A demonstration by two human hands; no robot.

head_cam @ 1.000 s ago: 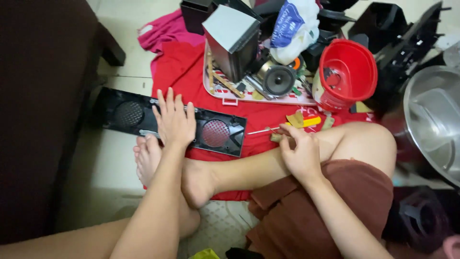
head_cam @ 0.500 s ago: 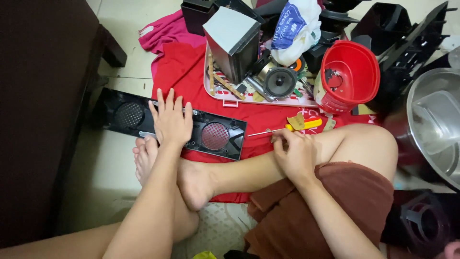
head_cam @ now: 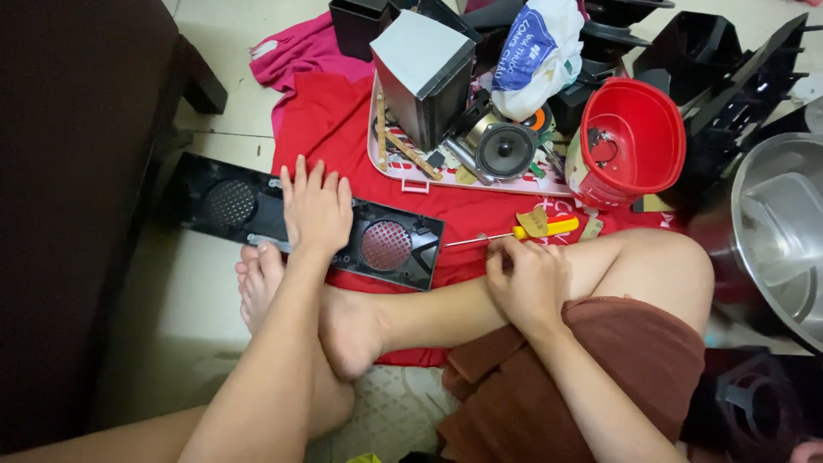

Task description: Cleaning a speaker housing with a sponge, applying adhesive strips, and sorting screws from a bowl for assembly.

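Observation:
My left hand lies flat with fingers spread on a long black speaker panel that has two round mesh grilles and rests on the floor and a red cloth. My right hand rests on my shin, fingers curled. Its fingertips are at the metal shaft of a yellow-handled screwdriver lying on the cloth; whether they grip it is unclear. My bare feet sit just under the panel.
Behind the panel is a tray with a grey box, a round speaker driver and small parts. A red plastic tub, black plastic housings, a metal pot and dark furniture surround me.
My right hand has edged slightly left along my shin toward the screwdriver shaft. My left hand stays flat on the panel.

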